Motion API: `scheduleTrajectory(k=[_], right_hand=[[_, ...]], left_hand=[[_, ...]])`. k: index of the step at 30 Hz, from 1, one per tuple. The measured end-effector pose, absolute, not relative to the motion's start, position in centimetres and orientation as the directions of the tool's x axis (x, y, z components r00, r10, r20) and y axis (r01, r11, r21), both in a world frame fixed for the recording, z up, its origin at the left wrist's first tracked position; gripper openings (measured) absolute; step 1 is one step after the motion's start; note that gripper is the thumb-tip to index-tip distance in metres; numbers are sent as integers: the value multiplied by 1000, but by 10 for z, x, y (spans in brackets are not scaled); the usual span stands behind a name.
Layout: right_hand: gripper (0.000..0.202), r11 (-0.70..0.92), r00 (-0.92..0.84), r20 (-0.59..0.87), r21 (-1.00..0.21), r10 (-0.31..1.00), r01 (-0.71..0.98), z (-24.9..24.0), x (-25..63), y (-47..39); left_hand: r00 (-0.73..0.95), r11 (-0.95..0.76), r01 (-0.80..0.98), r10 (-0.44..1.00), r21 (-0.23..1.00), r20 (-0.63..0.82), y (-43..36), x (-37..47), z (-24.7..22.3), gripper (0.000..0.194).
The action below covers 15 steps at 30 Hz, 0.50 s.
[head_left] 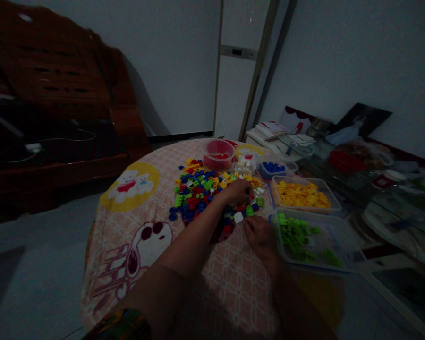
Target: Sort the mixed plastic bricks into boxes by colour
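Observation:
A heap of mixed toy bricks point(198, 191) in blue, red, green, yellow and white lies on the round table. My left hand point(238, 191) reaches over the heap's right part, its fingers curled down among the bricks; what they hold, if anything, is hidden. My right hand point(259, 232) rests by the heap's lower right edge, fingers bent together, close to a white brick point(238, 217). Whether it holds something I cannot make out. Green bricks point(250, 210) lie just above it.
Right of the heap stand clear boxes of yellow bricks point(302, 194), green bricks point(293, 233) and blue bricks point(272, 167). A round pink tub point(218, 156) with red pieces is behind. A cluttered glass table point(354, 174) adjoins at right.

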State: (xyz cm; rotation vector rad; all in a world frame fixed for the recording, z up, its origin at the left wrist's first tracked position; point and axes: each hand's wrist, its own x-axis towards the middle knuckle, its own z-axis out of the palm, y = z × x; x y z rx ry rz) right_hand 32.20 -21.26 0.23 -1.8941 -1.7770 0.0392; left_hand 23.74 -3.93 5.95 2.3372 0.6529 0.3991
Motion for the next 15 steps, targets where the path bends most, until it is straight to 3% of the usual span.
scheduleTrajectory(k=[6, 10, 15], right_hand=[[24, 26, 128, 350, -404, 928, 915, 1, 322, -213], [23, 31, 128, 352, -412, 927, 910, 1, 322, -213], [24, 34, 130, 359, -417, 924, 908, 2, 322, -213]], left_hand=[[777, -339, 62, 607, 939, 168, -19, 223, 57, 13], [738, -168, -47, 658, 985, 147, -11, 213, 60, 29], [348, -85, -295, 918, 952, 190, 3, 204, 59, 35]])
